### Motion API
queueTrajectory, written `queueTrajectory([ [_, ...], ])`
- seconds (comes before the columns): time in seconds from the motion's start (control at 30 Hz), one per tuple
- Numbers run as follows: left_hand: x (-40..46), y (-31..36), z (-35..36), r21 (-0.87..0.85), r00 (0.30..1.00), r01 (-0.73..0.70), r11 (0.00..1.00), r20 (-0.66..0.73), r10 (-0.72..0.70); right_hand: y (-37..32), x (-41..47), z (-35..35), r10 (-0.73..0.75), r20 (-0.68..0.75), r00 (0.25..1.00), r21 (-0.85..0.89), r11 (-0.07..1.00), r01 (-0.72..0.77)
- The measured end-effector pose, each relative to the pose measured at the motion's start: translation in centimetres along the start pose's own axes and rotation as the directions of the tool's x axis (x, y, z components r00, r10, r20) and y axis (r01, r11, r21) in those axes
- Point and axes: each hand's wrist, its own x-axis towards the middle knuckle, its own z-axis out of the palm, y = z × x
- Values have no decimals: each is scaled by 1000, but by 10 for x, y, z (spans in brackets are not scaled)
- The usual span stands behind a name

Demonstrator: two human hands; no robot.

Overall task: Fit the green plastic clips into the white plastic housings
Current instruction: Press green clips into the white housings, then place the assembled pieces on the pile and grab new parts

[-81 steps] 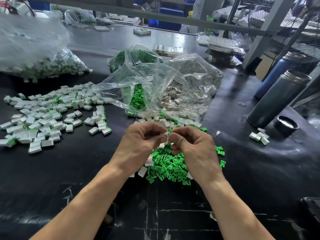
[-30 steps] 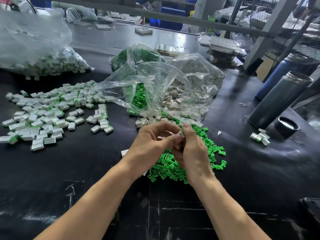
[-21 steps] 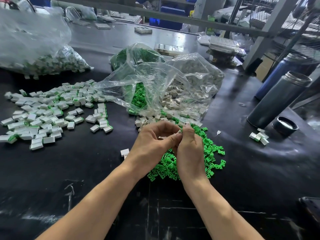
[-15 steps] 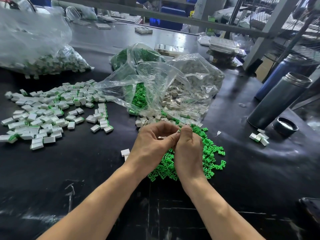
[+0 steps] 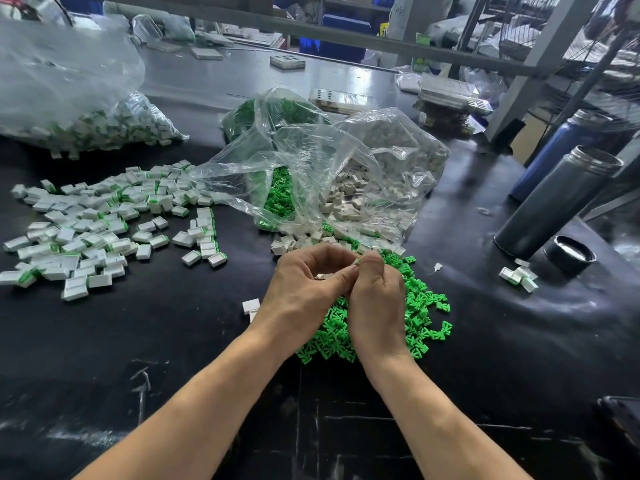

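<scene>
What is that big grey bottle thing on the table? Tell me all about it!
The grey bottle is a tall, dull metal-looking flask with a ringed, threaded neck. Its top is open and it looks tilted in this wide view. It stands on the black table at the right; its black cap lies beside its base.

No text, label, brand, number or sign can be read anywhere in the view; a small yellow tag (image 5: 383, 28) on the white post at the top middle of the frame and the pale packets (image 5: 450, 88) stacked at the upper right carry marks too small and blurred to make out
</scene>
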Motion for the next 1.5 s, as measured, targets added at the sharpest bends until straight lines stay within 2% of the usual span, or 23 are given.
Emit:
queueTrajectory([
  [0.17,1,3,-5,32,999,38,999,2,-38,-1,1,-4,14,62,998,-2,1000,-14],
  [0.23,1,5,-8,33,998,51,998,-30,-50,0,2,-10,-28,64,998,-50,998,31],
  [0.3,3,6,-12,62,997,48,997,-66,-44,0,5,-17,-76,49,996,-24,997,77],
  [0.37,3,6,-14,83,997,48,995,-70,-42,-1,6,-24,-113,96,989,39,993,110],
  [0.47,3,4,-16,131,998,43,991,-57,-36,0,5,-28,-164,205,965,31,986,161],
  [0.63,1,5,-15,163,999,20,986,-38,-14,3,6,-27,-156,194,968,6,987,158],
  [0.7,0,4,-13,236,999,-2,972,-42,12,3,6,-26,-135,188,973,1,990,138],
  [0.83,-2,3,-13,427,994,-58,902,-54,90,5,7,-26,-114,180,977,-23,992,120],
  [1.0,-2,3,-13,541,982,-101,835,-78,170,7,8,-23,-109,158,981,-36,993,116],
  [1.1,0,2,-19,609,985,-83,789,-71,159,9,9,-24,-106,146,984,-66,991,117],
  [1.2,4,2,-35,719,988,4,695,-109,107,12,11,-28,-96,126,987,-62,993,105],
  [1.3,9,3,-57,804,970,139,578,-230,86,13,14,-31,-87,126,988,-53,994,94],
  [1.5,17,4,-90,863,896,346,369,-420,142,16,15,-31,-66,117,991,-57,996,73],
])
